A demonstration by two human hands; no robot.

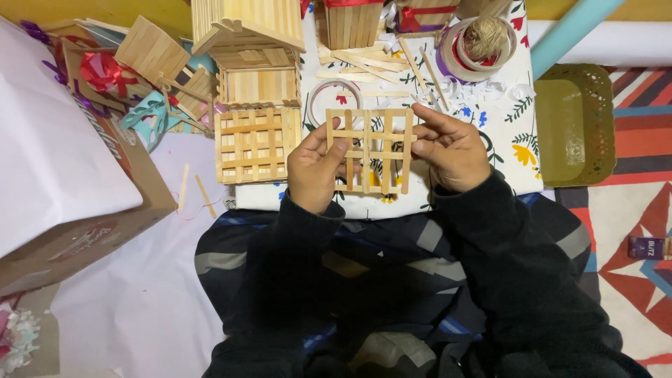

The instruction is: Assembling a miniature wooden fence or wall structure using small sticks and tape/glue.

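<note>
Wooden craft-stick lattice [369,150], pale, approx. square: we hold it up between both hands over the floral cloth surface [500,133], at screen centre.

- Left hand [315,168]: at 9 o'clock of the lattice, curled closed on its left edge; thumb lies across the front, fingers tucked behind.
- Right hand [451,148]: at 3 o'clock, pinching the right edge; upper fingers run along the top rail, thumb side not clearly shown.
- Key relation: lattice sits directly between the hands, both touching, neither nearer. Its uprights run 12-to-6, the cross rails 9-to-3, face turned up toward us. No tilt we can make out.
- Second lattice panel [255,145]: denser, lying flat at 9 o'clock of the left hand, just beside it, not touching.
- Stick house [255,52] w/ pitched roof: at 12 o'clock of that panel.
- Tape roll [334,98]: at 12 o'clock of the held lattice, partly hidden behind it.
- Loose sticks [364,66]: scattered at 12 o'clock, beyond the tape.
- Twine ball [485,36]: at 1 o'clock, seated in ribbon rolls.
- Green basket tray [575,122]: at 3 o'clock, well apart from the right hand.
- Cardboard box [84,231]: at 8 o'clock, white sheet over it.
</note>
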